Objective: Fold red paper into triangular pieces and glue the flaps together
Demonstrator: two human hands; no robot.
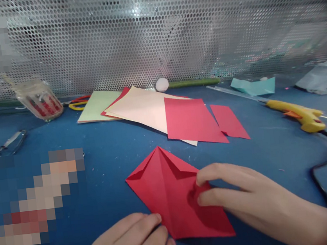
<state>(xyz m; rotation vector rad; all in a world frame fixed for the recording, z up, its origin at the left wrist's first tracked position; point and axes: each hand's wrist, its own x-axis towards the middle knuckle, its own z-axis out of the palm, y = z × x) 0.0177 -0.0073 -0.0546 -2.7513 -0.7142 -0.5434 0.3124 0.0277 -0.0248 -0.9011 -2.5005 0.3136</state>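
A folded sheet of red paper (177,209) lies before me, its pointed end facing away. A crease runs down its middle, and two small flaps sit at the point. At the lower left edge, my left hand (135,239) is closed, with fingertips touching the sheet; its thumb is hidden. My right hand (242,196) grips the right edge between curved fingers, casting a shadow on the paper. Beyond it, a cut red sheet (192,119) and a narrow red strip (230,120) lie beside and over cream sheets (144,105).
A yellow glue gun (298,115) with a black cord lies at right. Behind are pale green sheets (99,104), scissors (78,105), a jar with red bits (41,101), a white ball (162,84) and a perforated metal screen (130,36). A pixelated forearm (37,207) reaches in at left.
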